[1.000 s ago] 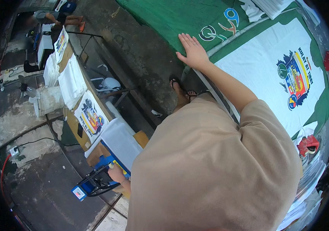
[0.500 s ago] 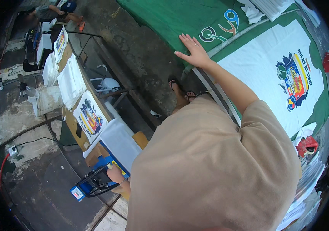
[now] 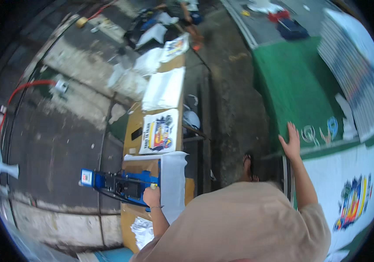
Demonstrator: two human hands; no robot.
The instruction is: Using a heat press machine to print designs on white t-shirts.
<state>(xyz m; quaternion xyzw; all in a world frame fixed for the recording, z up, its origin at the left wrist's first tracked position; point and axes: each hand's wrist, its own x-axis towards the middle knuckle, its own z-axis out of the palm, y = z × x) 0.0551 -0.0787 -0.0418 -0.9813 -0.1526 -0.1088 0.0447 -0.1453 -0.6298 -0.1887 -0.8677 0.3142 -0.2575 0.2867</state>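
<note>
On the left, my left hand [image 3: 152,196] is closed around the pale-tipped handle of a blue and black heat press [image 3: 130,185]. White fabric [image 3: 172,179] lies draped beside and partly under the press, hanging over the table edge. My right hand [image 3: 292,142] is stretched out with its fingers spread, at the edge of the green-covered table [image 3: 278,100] on the right. Close to it are coloured ring-shaped designs [image 3: 320,133] on the green cloth. A white shirt with a colourful print [image 3: 351,203] lies flat below that hand.
Along the narrow wooden table [image 3: 132,126] lie a printed white sheet [image 3: 160,131], a dark phone [image 3: 136,133] and folded white cloths [image 3: 165,88]. Crumpled silvery-white material [image 3: 142,231] sits nearer me. A tall white stack [image 3: 348,70] stands far right. Another person's leg [image 3: 192,35] shows at the back.
My view has swung left, bringing the heat press and wooden table toward the middle. My left hand stays on the handle, and my right hand remains spread at the green table.
</note>
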